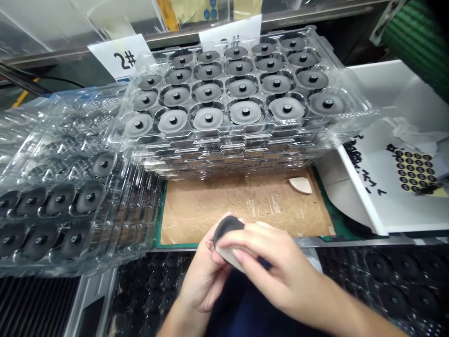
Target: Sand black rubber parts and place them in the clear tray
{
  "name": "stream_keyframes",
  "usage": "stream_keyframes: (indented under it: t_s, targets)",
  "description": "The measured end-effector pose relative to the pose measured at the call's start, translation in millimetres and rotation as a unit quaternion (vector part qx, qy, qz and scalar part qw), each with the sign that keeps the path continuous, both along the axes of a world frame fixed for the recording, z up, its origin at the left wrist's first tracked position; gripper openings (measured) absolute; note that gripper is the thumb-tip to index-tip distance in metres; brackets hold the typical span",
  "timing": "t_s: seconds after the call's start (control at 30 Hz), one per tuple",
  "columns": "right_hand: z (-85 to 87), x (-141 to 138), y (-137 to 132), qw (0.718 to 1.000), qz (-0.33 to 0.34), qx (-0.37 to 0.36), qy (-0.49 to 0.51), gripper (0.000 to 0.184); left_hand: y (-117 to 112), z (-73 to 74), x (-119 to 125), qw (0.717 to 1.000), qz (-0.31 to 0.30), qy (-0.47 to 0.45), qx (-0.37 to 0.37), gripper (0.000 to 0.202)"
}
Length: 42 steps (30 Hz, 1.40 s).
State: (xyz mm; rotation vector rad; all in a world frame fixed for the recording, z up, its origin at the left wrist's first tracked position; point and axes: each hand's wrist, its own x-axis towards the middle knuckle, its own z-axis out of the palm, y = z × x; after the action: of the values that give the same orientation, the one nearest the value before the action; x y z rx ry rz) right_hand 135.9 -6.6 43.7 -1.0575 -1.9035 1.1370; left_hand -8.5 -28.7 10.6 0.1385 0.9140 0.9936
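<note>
Low in the middle of the head view, my left hand (205, 271) is closed around a dark grey round part (227, 225) with a smooth rim. My right hand (277, 257) pinches a pale, flat pad (230, 258) between thumb and fingers, against the lower side of the dark part. Fingers hide much of both pieces. Beyond the hands lies a cardboard sheet (210, 201) on a green mat, with a pale rounded wedge-shaped pad (300, 185) near its right end.
A stack of clear plastic trays (228, 135) holding rows of dark round parts stands behind the cardboard. Another tray stack (115, 220) is at left. To the right, a white bin (403, 220) holds a sticker sheet (416, 171) and black scraps. Paper sign "2#" (119, 55) stands behind.
</note>
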Motion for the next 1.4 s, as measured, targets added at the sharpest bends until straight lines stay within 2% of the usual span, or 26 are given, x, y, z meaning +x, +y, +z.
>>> stream_keyframes:
  t_s: [0.07,0.17,0.27,0.3,0.37,0.43,0.5,0.57,0.67,0.7,0.73,0.83,0.9,0.97,1.03,1.13,1.2,1.3,1.37,1.4]
  targets:
    - [0.2,15,-5,0.998,0.028,-0.044,-0.037,0.019,0,-1.0,-3,1.000,-0.011,-0.012,0.002,0.055]
    - [0.4,27,-7,0.993,-0.030,-0.029,-0.113,0.021,1,-2.0,-2,1.000,-0.012,-0.026,0.006,0.057]
    - [0.5,20,1,0.978,-0.089,0.104,-0.158,0.026,3,1.5,3,0.999,-0.019,-0.040,0.024,0.047]
    - [0.0,16,6,0.974,-0.077,0.154,-0.147,0.027,3,3.9,5,0.998,-0.023,-0.044,0.030,0.045]
    - [-1.8,10,18,0.978,0.010,0.196,-0.078,0.030,4,9.2,5,0.997,-0.036,-0.045,0.045,0.046]
    - [-3.2,9,26,0.983,0.086,0.160,-0.028,0.031,3,13.2,3,0.996,-0.060,-0.041,0.047,0.047]
    - [-2.7,10,27,0.987,0.062,0.132,-0.061,0.030,3,14.1,2,0.995,-0.084,-0.034,0.036,0.046]
    - [-0.2,9,23,0.983,0.032,0.156,-0.093,0.031,2,11.6,1,0.994,-0.097,-0.032,0.028,0.046]
    - [1.2,8,24,0.979,0.099,0.177,-0.027,0.033,0,5.0,2,0.995,-0.087,-0.026,0.035,0.040]
    - [-0.6,9,28,0.982,0.100,0.160,-0.002,0.032,-2,3.2,2,0.995,-0.081,-0.036,0.036,0.040]
    - [-4.1,11,33,0.989,0.073,0.129,0.008,0.030,-3,1.9,1,0.995,-0.074,-0.055,0.036,0.043]
    - [-25.4,17,49,0.999,-0.039,-0.012,-0.018,0.024,-6,1.4,-3,0.987,-0.075,-0.137,0.026,0.058]
    - [-48.8,14,52,0.995,-0.043,-0.077,-0.047,0.024,-7,2.1,-6,0.981,-0.084,-0.173,0.012,0.060]
    - [-76.9,5,44,0.993,-0.019,-0.097,-0.072,0.024,-7,1.8,-7,0.977,-0.084,-0.194,0.005,0.055]
    - [-103.6,-5,32,0.990,-0.029,-0.100,-0.094,0.026,-7,0.4,-7,0.973,-0.077,-0.217,0.005,0.052]
    - [-125.7,-12,20,0.986,-0.084,-0.096,-0.104,0.038,-6,-1.9,-6,0.962,-0.078,-0.262,0.012,0.053]
    - [-124.6,-8,19,0.985,-0.115,-0.086,-0.094,0.042,-5,-2.6,-7,0.956,-0.085,-0.282,0.019,0.054]
    - [-108.1,3,23,0.986,-0.130,-0.064,-0.078,0.036,-3,-3.3,-9,0.960,-0.080,-0.266,0.048,0.052]
    - [-96.9,8,20,0.988,-0.131,-0.046,-0.071,0.033,-4,-5.5,-10,0.973,-0.067,-0.193,0.109,0.048]
    - [-93.3,9,16,0.988,-0.133,-0.036,-0.069,0.033,-4,-7.5,-10,0.979,-0.061,-0.120,0.152,0.046]
